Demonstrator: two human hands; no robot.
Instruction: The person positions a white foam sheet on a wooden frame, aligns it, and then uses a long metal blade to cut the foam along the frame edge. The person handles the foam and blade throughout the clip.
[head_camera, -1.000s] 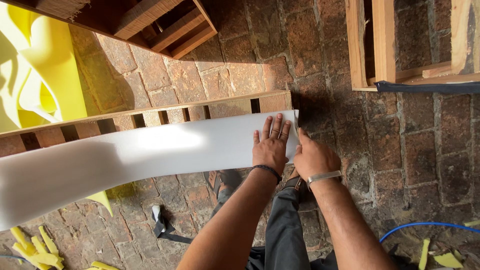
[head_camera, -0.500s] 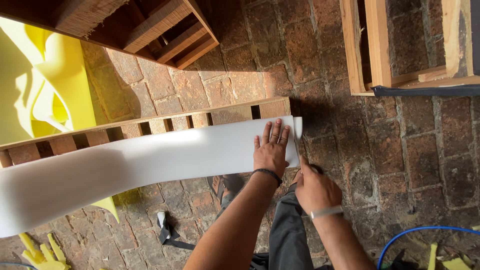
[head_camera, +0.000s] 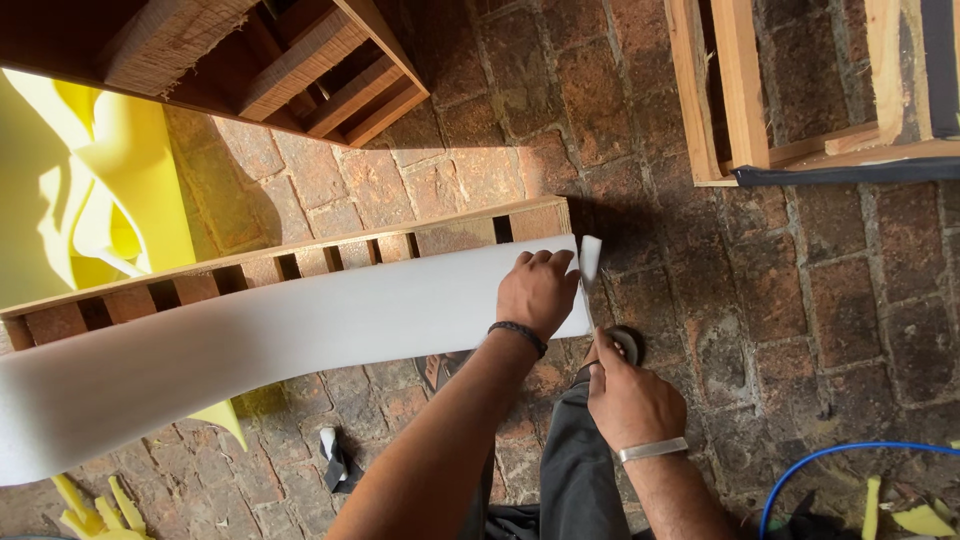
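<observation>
A long white foam sheet lies across a low wooden slatted frame on a brick floor. My left hand presses down on the sheet's right end, its fingers curled over the far edge. At that end a narrow white strip stands partly free of the sheet. My right hand is just below the sheet's near right corner, closed on what looks like a small thin blade that points up at the corner. A metal bangle is on that wrist.
Yellow foam pieces lie at the left, with scraps at the bottom left. Wooden frames stand at the top left and top right. A blue hose curves at the bottom right. My dark trouser leg is underneath.
My right hand has drawn back toward me, from the sheet's far edge to below its near corner. My left hand's spread fingers have curled. A thin strip has separated at the end.
</observation>
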